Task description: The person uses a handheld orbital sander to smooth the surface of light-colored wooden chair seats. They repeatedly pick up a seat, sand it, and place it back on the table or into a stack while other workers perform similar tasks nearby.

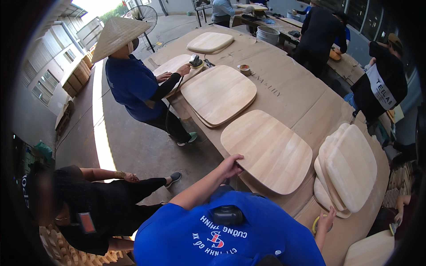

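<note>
A pale wooden board with rounded corners lies in front of me, its near left edge over the table's edge. My left hand grips that edge, thumb on top and fingers mostly hidden beneath. At the lower right, my right hand is bent round a small yellow-rimmed round thing, partly covered by the hand and my body. Its kind cannot be made out. Just beyond the right hand leans an uneven stack of similar boards.
Brown cardboard covers the table. More boards and a tape roll lie farther off. A person in a conical hat works a sander on the left. Another person is at my left; others work at the right.
</note>
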The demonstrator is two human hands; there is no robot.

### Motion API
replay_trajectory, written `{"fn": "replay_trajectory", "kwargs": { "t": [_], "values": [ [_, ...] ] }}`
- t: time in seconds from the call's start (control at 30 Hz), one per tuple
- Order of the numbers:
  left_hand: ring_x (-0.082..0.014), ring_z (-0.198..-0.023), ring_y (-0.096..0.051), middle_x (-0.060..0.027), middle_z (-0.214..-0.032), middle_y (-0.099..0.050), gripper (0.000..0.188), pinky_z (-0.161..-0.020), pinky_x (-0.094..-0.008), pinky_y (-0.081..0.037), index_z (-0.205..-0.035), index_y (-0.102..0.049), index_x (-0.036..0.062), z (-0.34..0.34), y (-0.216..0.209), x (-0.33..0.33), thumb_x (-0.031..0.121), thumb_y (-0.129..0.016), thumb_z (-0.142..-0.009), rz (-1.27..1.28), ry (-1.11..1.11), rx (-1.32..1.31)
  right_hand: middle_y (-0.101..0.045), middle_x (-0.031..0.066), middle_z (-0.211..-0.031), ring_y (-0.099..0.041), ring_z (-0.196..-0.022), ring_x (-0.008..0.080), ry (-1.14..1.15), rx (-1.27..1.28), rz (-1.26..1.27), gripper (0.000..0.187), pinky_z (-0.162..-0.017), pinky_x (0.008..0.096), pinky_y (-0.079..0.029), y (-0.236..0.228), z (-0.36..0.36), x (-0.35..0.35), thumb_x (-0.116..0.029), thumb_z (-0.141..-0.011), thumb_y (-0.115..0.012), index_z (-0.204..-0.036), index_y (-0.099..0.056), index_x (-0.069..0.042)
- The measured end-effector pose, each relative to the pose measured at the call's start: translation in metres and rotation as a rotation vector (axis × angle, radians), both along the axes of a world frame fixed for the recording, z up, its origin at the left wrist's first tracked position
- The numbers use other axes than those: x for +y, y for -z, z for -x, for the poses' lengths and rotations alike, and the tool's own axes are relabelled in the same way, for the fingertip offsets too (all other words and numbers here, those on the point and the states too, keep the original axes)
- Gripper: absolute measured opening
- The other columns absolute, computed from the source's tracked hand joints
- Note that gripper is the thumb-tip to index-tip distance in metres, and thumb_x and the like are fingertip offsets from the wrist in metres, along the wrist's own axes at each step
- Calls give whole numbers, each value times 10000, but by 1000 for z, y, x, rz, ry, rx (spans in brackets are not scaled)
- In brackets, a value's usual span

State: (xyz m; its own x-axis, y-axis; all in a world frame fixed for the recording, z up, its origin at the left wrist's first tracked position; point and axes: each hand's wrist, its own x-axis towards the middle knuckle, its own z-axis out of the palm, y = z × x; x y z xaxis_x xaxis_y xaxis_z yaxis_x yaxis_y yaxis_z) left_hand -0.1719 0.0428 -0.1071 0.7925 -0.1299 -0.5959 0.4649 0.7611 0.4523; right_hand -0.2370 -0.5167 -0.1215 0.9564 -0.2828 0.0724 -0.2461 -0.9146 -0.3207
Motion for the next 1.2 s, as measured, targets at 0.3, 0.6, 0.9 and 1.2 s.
{"fn": "replay_trajectory", "kwargs": {
  "t": [0.3,0.6,0.9,1.2],
  "values": [
    [-267,-1072,-598,-140,-1173,-585,464,-958,-421,-499,-1264,-470,-22,-36,-47,14,39,-591,-820,-112,35,-129,-507,202,-1351,-510,-1220,354,435,386,-1781,678,-994,500,-450,-4,-145,225,-473,-950,-531,-1390,-382,21],
    [-283,-1080,-603,-187,-1167,-592,471,-963,-429,-494,-1242,-475,-82,-100,-23,188,3,-573,-789,-92,-70,-175,-561,205,-1267,-605,-1093,343,407,279,-1734,534,-881,487,-539,41,-225,401,-220,-933,-628,-1336,-402,48],
    [-295,-1209,-533,-161,-1308,-541,554,-1065,-439,-407,-1342,-412,-12,-183,23,327,281,-591,-907,-105,-407,-101,-561,183,-1241,-598,-1086,327,167,241,-1625,478,-893,469,-531,8,-322,568,-103,-936,-589,-1326,-347,30],
    [-391,-1356,-298,-240,-1467,-297,637,-1111,-468,-276,-1407,-328,-37,-233,12,301,138,-609,-863,-1856,-606,-173,-572,145,-1221,-608,-1045,221,-136,774,-1441,463,-859,341,-521,-50,-273,514,-121,-967,-526,-1400,-373,-61]
  ]
}}
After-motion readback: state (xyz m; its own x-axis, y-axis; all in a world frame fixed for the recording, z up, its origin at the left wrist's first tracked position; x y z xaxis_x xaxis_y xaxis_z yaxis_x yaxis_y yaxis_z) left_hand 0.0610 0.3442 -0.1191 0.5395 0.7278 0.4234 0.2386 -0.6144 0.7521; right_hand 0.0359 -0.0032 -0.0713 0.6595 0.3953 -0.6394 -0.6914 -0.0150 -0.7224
